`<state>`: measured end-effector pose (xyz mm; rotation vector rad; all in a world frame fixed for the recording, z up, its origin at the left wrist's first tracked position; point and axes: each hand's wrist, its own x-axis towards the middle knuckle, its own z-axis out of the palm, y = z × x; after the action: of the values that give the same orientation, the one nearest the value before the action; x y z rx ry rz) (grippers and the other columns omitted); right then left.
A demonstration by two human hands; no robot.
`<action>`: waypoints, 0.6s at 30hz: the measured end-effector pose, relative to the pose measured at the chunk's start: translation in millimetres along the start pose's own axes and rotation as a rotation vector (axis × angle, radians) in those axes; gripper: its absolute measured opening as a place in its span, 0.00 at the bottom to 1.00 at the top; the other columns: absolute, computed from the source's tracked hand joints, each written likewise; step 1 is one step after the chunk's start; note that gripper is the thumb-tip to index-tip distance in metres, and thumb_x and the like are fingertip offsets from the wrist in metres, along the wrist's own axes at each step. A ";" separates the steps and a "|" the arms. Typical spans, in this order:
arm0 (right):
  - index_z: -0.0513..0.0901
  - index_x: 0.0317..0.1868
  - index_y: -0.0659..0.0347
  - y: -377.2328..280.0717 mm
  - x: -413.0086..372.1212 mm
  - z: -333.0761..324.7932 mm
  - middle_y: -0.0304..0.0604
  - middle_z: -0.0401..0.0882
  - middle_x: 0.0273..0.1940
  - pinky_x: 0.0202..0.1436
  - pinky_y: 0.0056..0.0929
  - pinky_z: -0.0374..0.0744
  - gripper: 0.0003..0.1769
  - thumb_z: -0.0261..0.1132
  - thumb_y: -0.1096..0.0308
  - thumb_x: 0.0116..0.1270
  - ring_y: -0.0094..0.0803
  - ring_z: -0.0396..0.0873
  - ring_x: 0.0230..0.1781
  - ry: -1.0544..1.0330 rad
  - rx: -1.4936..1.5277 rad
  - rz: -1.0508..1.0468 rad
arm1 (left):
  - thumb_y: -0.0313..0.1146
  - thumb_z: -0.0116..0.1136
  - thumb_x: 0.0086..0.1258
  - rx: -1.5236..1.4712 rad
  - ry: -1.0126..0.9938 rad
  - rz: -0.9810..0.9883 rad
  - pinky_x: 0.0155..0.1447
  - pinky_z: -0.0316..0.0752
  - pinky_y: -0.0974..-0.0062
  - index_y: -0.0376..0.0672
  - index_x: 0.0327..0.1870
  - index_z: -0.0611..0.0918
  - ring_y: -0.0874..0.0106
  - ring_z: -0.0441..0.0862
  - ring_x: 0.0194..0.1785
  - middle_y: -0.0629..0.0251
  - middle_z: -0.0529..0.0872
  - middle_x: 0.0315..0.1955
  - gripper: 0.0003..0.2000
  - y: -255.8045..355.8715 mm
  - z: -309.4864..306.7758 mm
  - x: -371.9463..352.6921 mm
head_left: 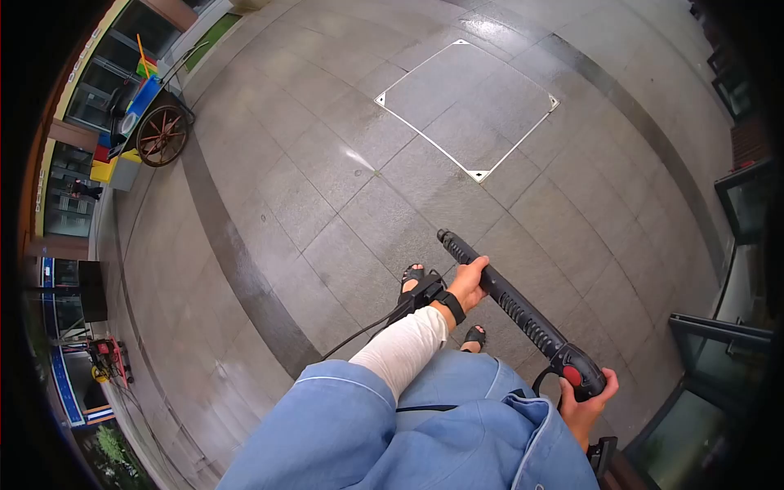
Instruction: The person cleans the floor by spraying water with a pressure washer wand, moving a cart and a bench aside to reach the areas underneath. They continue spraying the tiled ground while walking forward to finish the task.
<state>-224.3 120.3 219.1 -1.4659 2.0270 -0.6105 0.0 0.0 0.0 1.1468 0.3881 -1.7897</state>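
A long black pressure washer gun [527, 317] with a red round patch near its rear lies diagonally in front of my body. Its nozzle [445, 236] points up and left over the paving. My left hand [468, 282] is wrapped round the barrel, not far behind the nozzle. At the rear end, my right hand [585, 402] grips the handle; some of its fingers are hidden behind it. A white streak [357, 158], like water spray, shows on the wet ground ahead. A black watch [450, 306] is on my left wrist.
Wet grey paving [269, 204] spreads around, with a white-edged square cover [469, 106] ahead. A wheeled cart [155, 131] and a red machine [109, 359] stand at left. Glass doors [719, 347] are at right. A black cable [359, 331] runs near my feet.
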 end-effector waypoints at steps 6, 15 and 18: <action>0.58 0.54 0.64 -60.5 43.6 48.9 0.52 0.70 0.40 0.46 0.31 0.70 0.37 0.70 0.75 0.45 0.42 0.73 0.40 0.165 -0.024 -0.051 | 0.31 0.51 0.61 0.006 -0.004 -0.030 0.42 0.75 0.54 0.32 0.47 0.64 0.62 0.75 0.36 0.58 0.72 0.38 0.17 65.6 20.1 45.9; 0.60 0.52 0.63 -108.4 53.5 56.2 0.50 0.71 0.38 0.45 0.28 0.71 0.35 0.70 0.74 0.45 0.38 0.73 0.39 0.044 -0.125 -0.048 | 0.30 0.48 0.62 -0.065 0.167 -0.113 0.46 0.74 0.52 0.28 0.49 0.62 0.59 0.75 0.41 0.53 0.71 0.42 0.19 85.5 -7.1 26.5; 0.60 0.52 0.62 -113.5 47.6 58.6 0.48 0.72 0.37 0.46 0.27 0.70 0.36 0.70 0.75 0.44 0.36 0.73 0.38 0.119 -0.159 -0.058 | 0.31 0.50 0.62 -0.039 0.099 -0.090 0.44 0.75 0.54 0.28 0.48 0.63 0.59 0.75 0.41 0.53 0.72 0.41 0.19 93.2 1.0 31.1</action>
<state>-117.3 38.8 241.2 -1.6194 2.1736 -0.5839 73.8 -64.7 -5.9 1.2100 0.5381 -1.7995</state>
